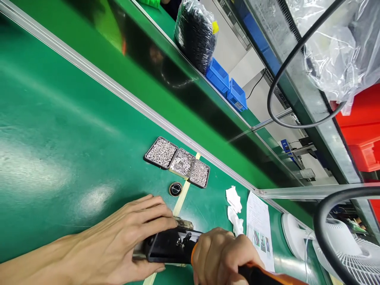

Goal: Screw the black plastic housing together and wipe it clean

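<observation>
My left hand [118,241] lies flat on the green bench and grips a black rectangular part [166,247] on a metal fixture, fingers curled over its far edge. My right hand [221,255] is closed around an orange-and-black handled tool [267,276], held against the part's right end where a small metal fitting [181,240] shows. Just beyond the hands lies a small round black piece with a metal rim [175,189].
Three square trays of small metal parts [178,162] sit in a row behind a yellow tape strip [182,196]. White wipes [234,208] and a printed sheet [259,227] lie right. A white fan [341,241], black cable [285,114], bagged black parts [196,33], blue bins [227,85].
</observation>
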### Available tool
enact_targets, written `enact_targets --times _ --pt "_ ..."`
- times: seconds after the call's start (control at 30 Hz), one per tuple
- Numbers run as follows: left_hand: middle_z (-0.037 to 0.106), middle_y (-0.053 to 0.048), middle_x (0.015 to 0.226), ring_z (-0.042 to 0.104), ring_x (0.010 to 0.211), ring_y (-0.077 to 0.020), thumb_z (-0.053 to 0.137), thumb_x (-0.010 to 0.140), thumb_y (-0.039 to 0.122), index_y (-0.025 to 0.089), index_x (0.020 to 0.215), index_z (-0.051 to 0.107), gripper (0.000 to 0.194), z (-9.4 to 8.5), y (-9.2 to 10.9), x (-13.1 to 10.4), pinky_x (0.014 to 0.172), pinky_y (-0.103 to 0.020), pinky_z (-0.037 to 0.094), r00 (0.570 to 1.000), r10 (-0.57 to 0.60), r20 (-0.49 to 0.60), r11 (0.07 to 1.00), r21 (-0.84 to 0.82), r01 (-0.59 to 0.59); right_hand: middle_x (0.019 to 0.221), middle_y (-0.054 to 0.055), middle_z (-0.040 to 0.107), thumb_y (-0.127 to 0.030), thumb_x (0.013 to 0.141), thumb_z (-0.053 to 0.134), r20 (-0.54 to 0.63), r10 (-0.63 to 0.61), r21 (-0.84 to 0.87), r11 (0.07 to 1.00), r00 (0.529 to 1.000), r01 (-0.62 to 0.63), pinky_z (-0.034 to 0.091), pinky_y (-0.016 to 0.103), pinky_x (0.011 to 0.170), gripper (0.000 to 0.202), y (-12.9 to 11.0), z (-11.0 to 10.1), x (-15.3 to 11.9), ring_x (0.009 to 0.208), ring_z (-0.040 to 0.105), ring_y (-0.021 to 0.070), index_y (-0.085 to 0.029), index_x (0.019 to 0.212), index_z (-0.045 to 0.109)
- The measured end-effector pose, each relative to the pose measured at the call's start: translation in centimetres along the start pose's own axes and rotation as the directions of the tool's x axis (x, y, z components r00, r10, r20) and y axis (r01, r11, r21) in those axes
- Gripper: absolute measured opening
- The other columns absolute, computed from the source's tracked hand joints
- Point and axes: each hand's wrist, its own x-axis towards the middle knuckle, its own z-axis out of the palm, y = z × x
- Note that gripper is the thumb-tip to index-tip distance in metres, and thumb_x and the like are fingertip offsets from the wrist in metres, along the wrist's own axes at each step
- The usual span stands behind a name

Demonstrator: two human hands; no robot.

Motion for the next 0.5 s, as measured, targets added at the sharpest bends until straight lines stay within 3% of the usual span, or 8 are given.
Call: enact_targets --times 0.1,0.2,0.37,0.5 --pt "0.062 0.006 0.125 0.055 0.118 -0.0164 0.066 0.093 0.038 0.036 0.135 0.049 0.045 0.0 0.0 -0.1 0.116 -0.033 0.037 1.0 -0.016 0.008 1.0 -0.011 0.016 0.052 -0.01 0.036 -0.032 0.112 0.052 0.129 0.055 -0.039 0.998 0.99 -0.05 0.038 0.016 0.042 0.034 -0.3 -0.7 -0.1 0.037 0.033 0.0067 -0.022 0.083 0.038" --pt "0.063 0.007 0.122 0.055 0.116 -0.016 0.066 0.093 0.037 0.04 0.133 0.052 0.043 -0.1 0.2 0.0 0.115 -0.034 0.036 0.999 -0.033 0.023 0.999 -0.038 0.034 0.055 -0.008 0.038 -0.035 0.113 0.049 0.155 0.095 -0.059 0.994 0.983 -0.087 0.038 0.017 0.043 0.028 -0.3 -1.2 -0.5 0.04 0.036 0.009 -0.023 0.088 0.04" --pt "0.066 0.005 0.112 0.059 0.106 -0.0158 0.064 0.096 0.041 0.038 0.124 0.06 0.028 -0.6 0.9 0.5 0.1 -0.03 0.046 0.998 -0.052 0.038 0.996 -0.067 0.054 0.059 -0.009 0.034 -0.038 0.111 0.055 -0.016 0.064 -0.069 0.996 0.998 -0.065 0.031 0.017 0.039 0.016 -1.7 0.2 -0.5 0.039 0.028 0.0081 -0.025 0.101 0.051" --pt "0.068 0.002 0.109 0.062 0.1 -0.0164 0.064 0.097 0.044 0.035 0.123 0.063 0.028 -0.9 0.9 0.6 0.095 -0.029 0.049 1.0 0.008 -0.017 1.0 -0.022 -0.009 0.058 -0.009 0.031 -0.033 0.113 0.051 -0.131 -0.05 -0.1 0.994 0.99 0.037 0.039 0.016 0.045 0.014 -3.4 0.0 1.8 0.043 0.03 0.0086 -0.023 0.104 0.055"
